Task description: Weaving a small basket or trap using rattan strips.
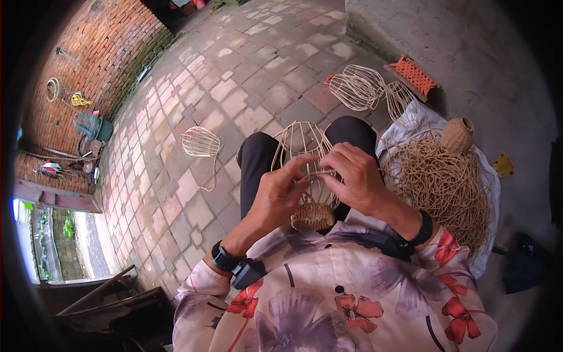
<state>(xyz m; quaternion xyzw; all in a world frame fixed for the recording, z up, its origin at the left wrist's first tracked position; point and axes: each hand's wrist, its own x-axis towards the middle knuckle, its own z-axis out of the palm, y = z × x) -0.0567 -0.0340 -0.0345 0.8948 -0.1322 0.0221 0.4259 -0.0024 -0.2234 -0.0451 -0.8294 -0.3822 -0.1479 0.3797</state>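
Observation:
Between my knees rests a basket (314, 217) of pale cane, its tightly woven end towards me and its open ribs spreading away. My left hand (283, 189) is at the left side of the ribs, thumb and forefinger curled around a thin cane strand. From the other side my right hand (355, 179) pinches the same area, its thumb and fingertips almost meeting the left ones. The strand (318, 172) crosses the ribs between the fingers. My fingers partly hide where it passes through the frame.
On my right, a heap of loose cane strands (440, 182) lies on a white sack (491, 199), with a small woven basket (457, 135) on top. Open cane frames (358, 88) lie beyond, near an orange perforated brick (413, 75). Another cane frame (200, 142) stands on the paving at left.

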